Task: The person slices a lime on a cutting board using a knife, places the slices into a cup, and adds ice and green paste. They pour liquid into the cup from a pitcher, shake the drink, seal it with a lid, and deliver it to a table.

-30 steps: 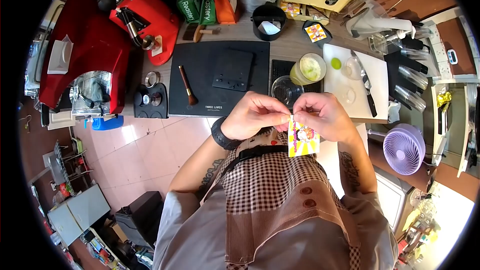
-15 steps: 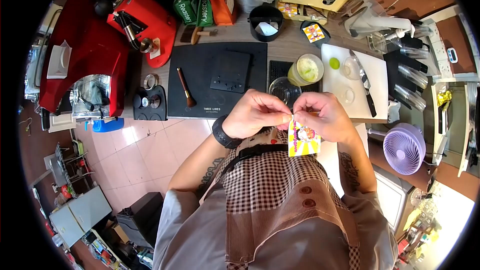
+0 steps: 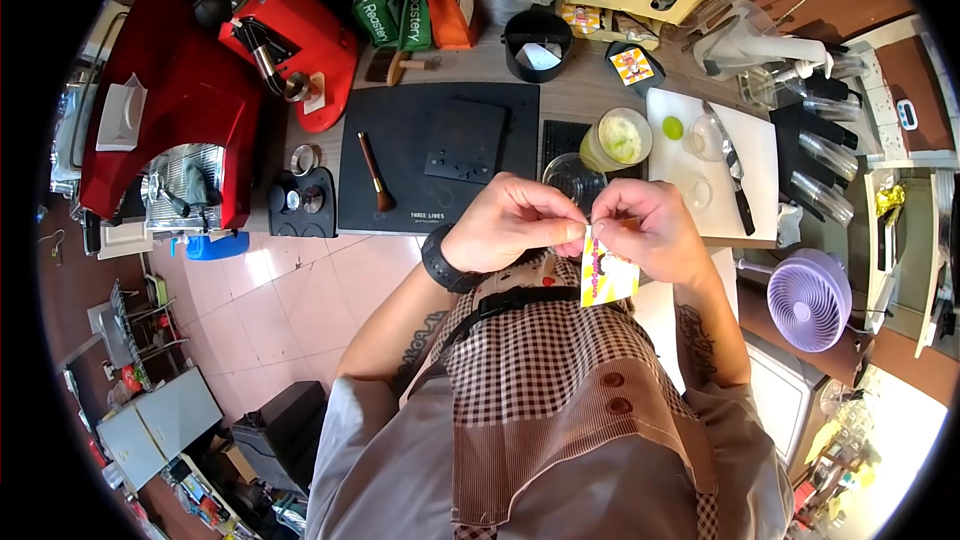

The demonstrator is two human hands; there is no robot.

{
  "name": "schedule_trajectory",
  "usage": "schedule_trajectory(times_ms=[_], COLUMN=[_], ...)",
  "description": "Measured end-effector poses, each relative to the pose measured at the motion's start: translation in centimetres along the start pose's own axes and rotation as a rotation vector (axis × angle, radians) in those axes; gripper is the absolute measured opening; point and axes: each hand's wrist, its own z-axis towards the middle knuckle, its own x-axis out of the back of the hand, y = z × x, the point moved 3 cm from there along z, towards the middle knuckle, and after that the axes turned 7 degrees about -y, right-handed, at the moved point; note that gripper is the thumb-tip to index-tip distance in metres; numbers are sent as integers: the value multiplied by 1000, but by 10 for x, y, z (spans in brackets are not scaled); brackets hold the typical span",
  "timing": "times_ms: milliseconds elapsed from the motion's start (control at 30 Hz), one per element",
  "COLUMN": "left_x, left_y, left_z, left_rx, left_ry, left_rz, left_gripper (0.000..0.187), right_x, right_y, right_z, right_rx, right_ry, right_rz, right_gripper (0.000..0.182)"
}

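Note:
A small yellow-and-white printed card (image 3: 610,278), perhaps a sticker, hangs upright from my fingers in front of the apron. My left hand (image 3: 520,225), with a dark watch on its wrist, pinches at the card's upper left corner. Close beside it, my right hand (image 3: 650,228) grips the top edge between thumb and fingers. The fingertips nearly meet, and they hide that corner. Just beyond my hands stand an empty clear cup (image 3: 574,178) and a cup with a pale green drink (image 3: 616,140).
A white cutting board (image 3: 735,195) holds a knife (image 3: 733,172), a lime piece (image 3: 673,127) and clear lids. On the left are a black mat (image 3: 375,120), a brush (image 3: 376,175) and a red coffee grinder (image 3: 300,30). A purple fan (image 3: 808,300) stands at the right.
The card has tilted and swung slightly, and its lower edge sits a little higher. Both hands keep their pinch near the same place. The whole view has shifted slightly.

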Motion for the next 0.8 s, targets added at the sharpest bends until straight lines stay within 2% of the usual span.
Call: schedule_trajectory(times_ms=[533, 633, 733, 800], left_x=[-6, -5, -6, -8], left_y=[-6, -9, -11, -10], left_z=[-3, -2, -1, -2], left_rx=[5, -6, -22, -14], left_ry=[41, 34, 9, -5], left_rz=[-2, -47, -100, -82], left_gripper=[7, 9, 13, 15], right_x=[-4, -3, 0, -1], right_y=[8, 9, -4, -7], right_z=[-9, -5, -4, -6], right_rx=[-4, 350, 665, 711], right_ry=[38, 100, 170, 202], right_rz=[56, -86, -461, -556], right_gripper=[6, 11, 18, 21])
